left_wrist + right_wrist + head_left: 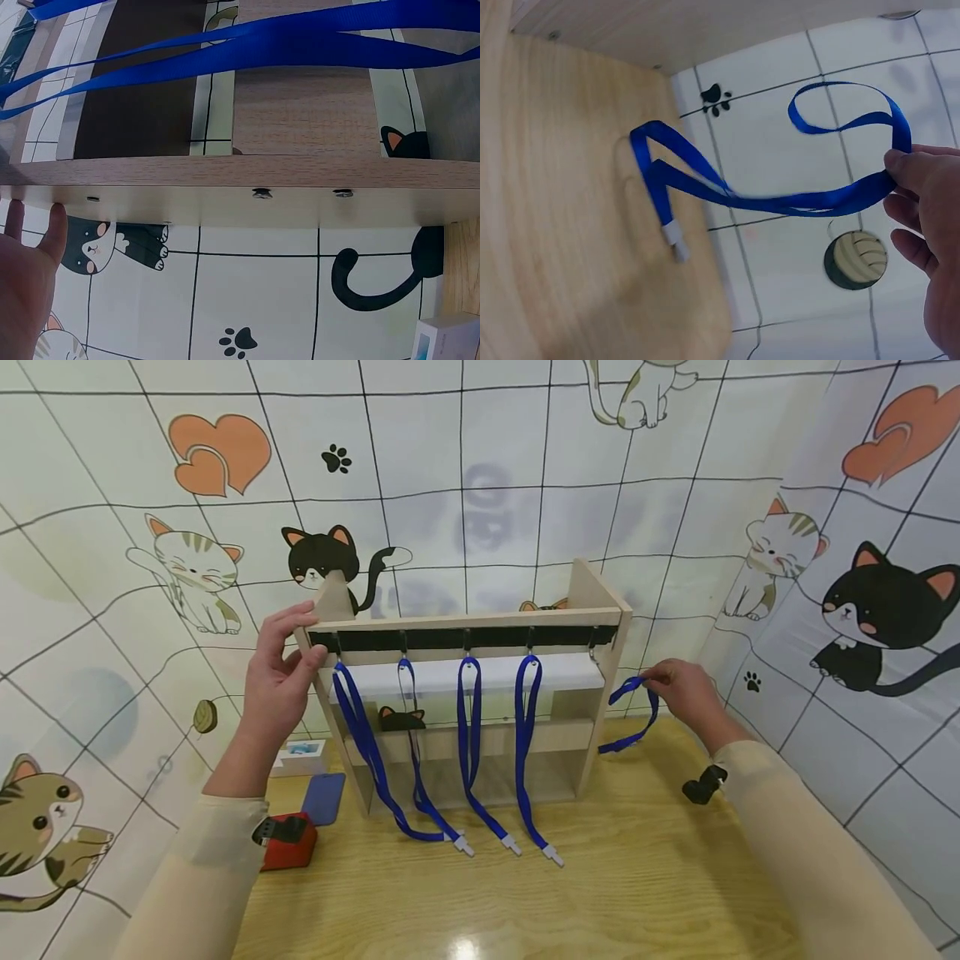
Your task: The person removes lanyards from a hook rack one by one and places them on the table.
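Observation:
A small wooden rack (555, 735) stands on the table, with a black strip (435, 640) of metal hooks across its upper front. Blue lanyards with pale clips, such as the lanyard (527, 735), hang by their loops from several hooks. At the strip's right end a hook (595, 639) is bare. My left hand (279, 681) grips the rack's upper left corner, thumb in front; two of its fingertips touch the side panel (165, 202) in the left wrist view. Right of the rack, my right hand (684, 693) pinches another blue lanyard (795, 204), its clip (675, 241) dangling low.
Left of the rack are a small white box (296, 767), a flat blue card-like piece (324, 799) and a red object (294, 850) partly behind my left wrist. The wooden tabletop (525, 910) meets a cat-patterned wall covering (510, 443) behind and on both sides.

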`<state>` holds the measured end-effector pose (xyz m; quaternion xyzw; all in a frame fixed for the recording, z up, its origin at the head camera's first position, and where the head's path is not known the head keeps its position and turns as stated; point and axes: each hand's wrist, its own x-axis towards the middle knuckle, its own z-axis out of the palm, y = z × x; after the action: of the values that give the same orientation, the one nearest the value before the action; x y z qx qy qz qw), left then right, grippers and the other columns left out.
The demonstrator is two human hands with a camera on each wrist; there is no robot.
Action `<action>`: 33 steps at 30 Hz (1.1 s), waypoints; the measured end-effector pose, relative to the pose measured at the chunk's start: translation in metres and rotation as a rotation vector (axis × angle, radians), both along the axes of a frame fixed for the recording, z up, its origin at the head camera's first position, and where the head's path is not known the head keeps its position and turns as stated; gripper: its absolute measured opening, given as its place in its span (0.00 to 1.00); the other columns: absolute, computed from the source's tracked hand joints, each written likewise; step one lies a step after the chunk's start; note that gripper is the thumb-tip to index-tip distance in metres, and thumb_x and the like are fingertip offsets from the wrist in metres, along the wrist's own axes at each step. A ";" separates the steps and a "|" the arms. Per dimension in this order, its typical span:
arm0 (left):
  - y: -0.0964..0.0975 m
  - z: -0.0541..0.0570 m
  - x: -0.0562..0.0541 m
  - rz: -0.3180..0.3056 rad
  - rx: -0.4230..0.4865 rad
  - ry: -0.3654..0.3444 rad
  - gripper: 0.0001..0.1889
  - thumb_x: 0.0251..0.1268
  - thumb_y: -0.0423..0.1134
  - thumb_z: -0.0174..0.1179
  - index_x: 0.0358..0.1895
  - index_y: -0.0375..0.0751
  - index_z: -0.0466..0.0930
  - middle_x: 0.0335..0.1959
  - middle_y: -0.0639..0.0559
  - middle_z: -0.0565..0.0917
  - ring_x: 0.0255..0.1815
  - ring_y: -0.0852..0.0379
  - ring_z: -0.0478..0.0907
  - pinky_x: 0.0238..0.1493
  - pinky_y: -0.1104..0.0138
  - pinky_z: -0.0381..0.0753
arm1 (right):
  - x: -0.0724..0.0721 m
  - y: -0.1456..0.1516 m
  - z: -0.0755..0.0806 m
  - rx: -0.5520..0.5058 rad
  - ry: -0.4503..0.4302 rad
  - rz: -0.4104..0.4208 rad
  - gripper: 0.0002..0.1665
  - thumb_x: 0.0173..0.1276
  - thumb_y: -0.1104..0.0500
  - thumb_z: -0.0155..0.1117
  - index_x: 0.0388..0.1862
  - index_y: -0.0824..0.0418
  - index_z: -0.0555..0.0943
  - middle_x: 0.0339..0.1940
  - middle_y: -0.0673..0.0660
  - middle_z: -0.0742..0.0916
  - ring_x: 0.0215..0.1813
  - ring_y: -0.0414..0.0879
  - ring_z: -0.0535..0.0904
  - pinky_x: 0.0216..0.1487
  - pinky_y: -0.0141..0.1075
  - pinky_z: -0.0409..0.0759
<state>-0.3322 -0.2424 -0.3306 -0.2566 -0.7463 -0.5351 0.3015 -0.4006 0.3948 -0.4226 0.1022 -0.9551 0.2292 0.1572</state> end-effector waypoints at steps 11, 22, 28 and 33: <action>-0.001 0.000 0.001 -0.008 0.017 0.001 0.22 0.83 0.28 0.62 0.75 0.37 0.74 0.82 0.53 0.70 0.84 0.48 0.65 0.77 0.53 0.76 | 0.001 0.012 -0.036 -0.013 -0.066 0.051 0.11 0.81 0.68 0.68 0.55 0.70 0.91 0.51 0.69 0.90 0.47 0.64 0.87 0.46 0.59 0.86; 0.000 -0.001 0.000 -0.023 0.029 0.009 0.22 0.83 0.27 0.62 0.74 0.35 0.75 0.82 0.52 0.70 0.83 0.48 0.65 0.76 0.57 0.77 | 0.000 0.013 -0.069 -0.028 -0.053 0.060 0.09 0.77 0.70 0.71 0.51 0.70 0.92 0.45 0.65 0.90 0.44 0.62 0.86 0.43 0.55 0.84; 0.001 0.000 0.000 -0.028 0.028 0.013 0.22 0.83 0.27 0.62 0.74 0.35 0.75 0.82 0.51 0.70 0.83 0.48 0.65 0.75 0.58 0.77 | 0.000 0.012 -0.085 -0.039 -0.100 0.049 0.10 0.77 0.70 0.71 0.52 0.72 0.91 0.45 0.66 0.90 0.45 0.62 0.85 0.44 0.54 0.84; 0.000 0.000 0.000 -0.025 0.026 0.008 0.22 0.83 0.27 0.61 0.74 0.36 0.75 0.82 0.52 0.70 0.84 0.48 0.65 0.76 0.57 0.77 | 0.000 0.012 -0.102 -0.056 -0.147 0.005 0.10 0.78 0.69 0.70 0.53 0.72 0.91 0.46 0.67 0.91 0.46 0.62 0.87 0.44 0.55 0.86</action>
<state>-0.3319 -0.2420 -0.3308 -0.2641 -0.7347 -0.5474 0.3014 -0.4004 0.4067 -0.5250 0.0832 -0.9571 0.2630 0.0889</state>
